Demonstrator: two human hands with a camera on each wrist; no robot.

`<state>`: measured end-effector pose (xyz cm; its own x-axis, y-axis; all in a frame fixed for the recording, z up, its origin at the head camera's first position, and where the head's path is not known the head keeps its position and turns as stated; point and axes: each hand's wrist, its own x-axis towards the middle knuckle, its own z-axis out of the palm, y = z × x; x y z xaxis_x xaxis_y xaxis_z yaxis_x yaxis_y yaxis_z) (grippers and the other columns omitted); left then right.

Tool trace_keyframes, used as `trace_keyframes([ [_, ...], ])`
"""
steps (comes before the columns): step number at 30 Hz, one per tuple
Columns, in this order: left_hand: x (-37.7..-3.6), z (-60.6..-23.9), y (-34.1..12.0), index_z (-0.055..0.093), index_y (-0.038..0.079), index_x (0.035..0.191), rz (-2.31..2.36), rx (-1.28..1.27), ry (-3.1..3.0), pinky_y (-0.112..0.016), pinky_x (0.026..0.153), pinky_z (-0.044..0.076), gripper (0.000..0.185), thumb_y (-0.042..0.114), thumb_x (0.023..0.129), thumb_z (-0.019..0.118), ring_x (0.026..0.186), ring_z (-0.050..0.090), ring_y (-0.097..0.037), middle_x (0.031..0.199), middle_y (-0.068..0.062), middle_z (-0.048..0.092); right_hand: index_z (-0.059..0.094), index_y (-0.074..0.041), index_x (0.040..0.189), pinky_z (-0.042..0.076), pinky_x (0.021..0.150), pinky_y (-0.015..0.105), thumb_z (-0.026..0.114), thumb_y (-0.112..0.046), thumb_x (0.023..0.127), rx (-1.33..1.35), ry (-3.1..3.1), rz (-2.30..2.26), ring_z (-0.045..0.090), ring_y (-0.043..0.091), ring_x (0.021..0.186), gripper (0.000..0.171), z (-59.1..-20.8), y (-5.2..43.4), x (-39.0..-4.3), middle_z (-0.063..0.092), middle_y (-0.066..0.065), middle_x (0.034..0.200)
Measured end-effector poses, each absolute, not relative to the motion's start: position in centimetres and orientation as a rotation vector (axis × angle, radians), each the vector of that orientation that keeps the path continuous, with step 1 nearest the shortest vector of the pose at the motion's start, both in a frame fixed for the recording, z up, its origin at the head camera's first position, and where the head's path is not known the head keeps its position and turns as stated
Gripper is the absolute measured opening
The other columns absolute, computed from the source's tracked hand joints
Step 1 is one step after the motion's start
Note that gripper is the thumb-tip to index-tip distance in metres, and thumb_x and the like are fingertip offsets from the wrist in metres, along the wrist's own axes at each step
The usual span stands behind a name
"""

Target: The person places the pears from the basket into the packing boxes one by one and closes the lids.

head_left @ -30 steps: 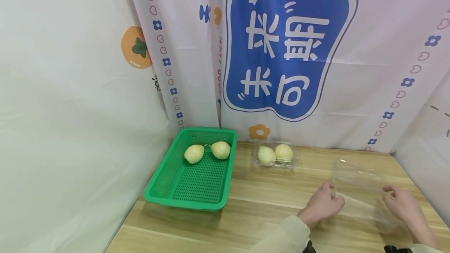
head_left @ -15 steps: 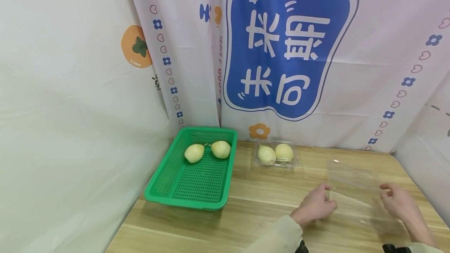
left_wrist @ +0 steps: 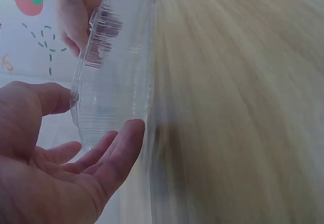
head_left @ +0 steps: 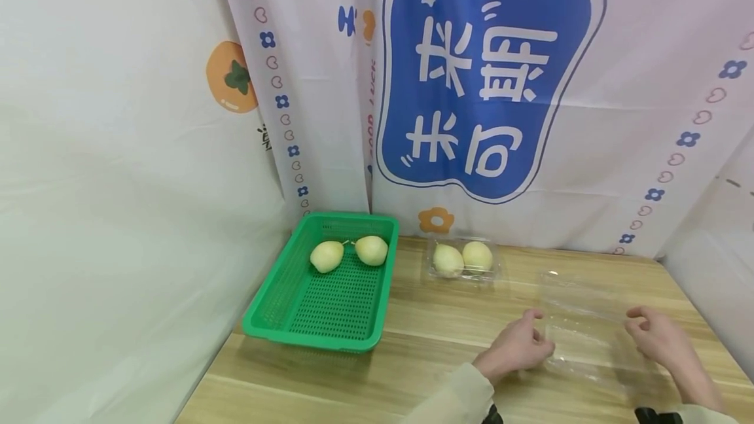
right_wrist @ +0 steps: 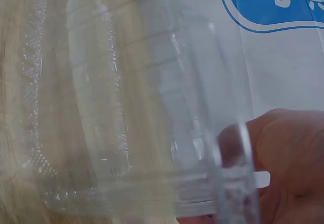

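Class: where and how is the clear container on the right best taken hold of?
The clear container is probably best held by the edges of its opposite ends, left grip from the left, right grip from the right: it spans wide and its ribbed walls look thin, so a light pinch at both ends should steady it.

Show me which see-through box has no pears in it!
The clear box held between the left hand and the right hand. Nothing shows inside it; the other box, back by the curtain, has two pears.
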<state>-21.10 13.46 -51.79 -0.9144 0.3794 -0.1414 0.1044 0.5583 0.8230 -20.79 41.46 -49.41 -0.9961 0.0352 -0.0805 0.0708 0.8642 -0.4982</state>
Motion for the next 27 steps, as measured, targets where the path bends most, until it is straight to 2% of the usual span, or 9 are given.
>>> trace_keyframes([
  [6, -21.5, -51.8, 12.3, 0.036, 0.036, 0.145, 1.179, 0.506, 2.492, -0.028, 0.078, 0.053, 0.070, 0.036, 0.084, 0.071, 0.094, 0.063, -0.006, 0.118, 0.009, 0.066, 0.049, 0.015, 0.124, 0.051, 0.066, 0.043, 0.043, -0.025, 0.103, 0.035, 2.927, -0.796, 0.064, 0.018, 0.072, 0.045, -49.6, 41.2, -21.0, 0.061, 0.040, 0.107],
  [9, -21.5, -51.6, 11.6, 0.032, 0.036, 0.148, 1.128, 0.556, 2.489, -0.031, 0.085, 0.054, 0.076, 0.040, 0.084, 0.073, 0.099, 0.064, -0.007, 0.124, 0.007, 0.065, 0.052, 0.015, 0.122, 0.051, 0.065, 0.039, 0.043, -0.023, 0.104, -0.008, 2.914, -0.822, 0.064, 0.018, 0.070, 0.043, -49.6, 40.9, -21.1, 0.064, 0.037, 0.103],
  [12, -21.6, -51.4, 11.1, 0.028, 0.035, 0.151, 1.078, 0.597, 2.493, -0.033, 0.090, 0.053, 0.081, 0.044, 0.083, 0.073, 0.101, 0.065, -0.007, 0.127, 0.007, 0.064, 0.053, 0.016, 0.121, 0.049, 0.061, 0.032, 0.045, -0.022, 0.104, -0.034, 2.891, -0.868, 0.063, 0.016, 0.066, 0.042, -49.8, 40.6, -21.0, 0.068, 0.029, 0.097],
  [16, -21.6, -51.2, 10.6, 0.026, 0.035, 0.152, 1.029, 0.646, 2.491, -0.034, 0.090, 0.054, 0.085, 0.044, 0.083, 0.074, 0.102, 0.065, -0.007, 0.129, 0.008, 0.063, 0.053, 0.015, 0.121, 0.051, 0.057, 0.029, 0.047, -0.022, 0.103, -0.074, 2.861, -0.918, 0.061, 0.014, 0.065, 0.042, -49.9, 40.2, -20.8, 0.069, 0.018, 0.094],
  [21, -21.6, -51.2, 10.2, 0.024, 0.037, 0.152, 0.995, 0.691, 2.490, -0.033, 0.088, 0.054, 0.083, 0.043, 0.085, 0.073, 0.104, 0.064, -0.008, 0.126, 0.008, 0.065, 0.052, 0.013, 0.124, 0.051, 0.058, 0.027, 0.049, -0.024, 0.103, -0.094, 2.817, -0.943, 0.060, 0.012, 0.068, 0.043, -50.0, 40.1, -20.6, 0.068, 0.014, 0.094],
  [27, -21.8, -51.6, 9.7, 0.026, 0.040, 0.151, 1.036, 0.689, 2.482, -0.030, 0.084, 0.054, 0.076, 0.042, 0.088, 0.069, 0.089, 0.065, -0.004, 0.118, 0.009, 0.068, 0.052, 0.012, 0.125, 0.051, 0.058, 0.027, 0.049, -0.024, 0.103, -0.122, 2.791, -0.952, 0.061, 0.012, 0.067, 0.043, -50.0, 39.9, -20.3, 0.068, 0.012, 0.093],
])
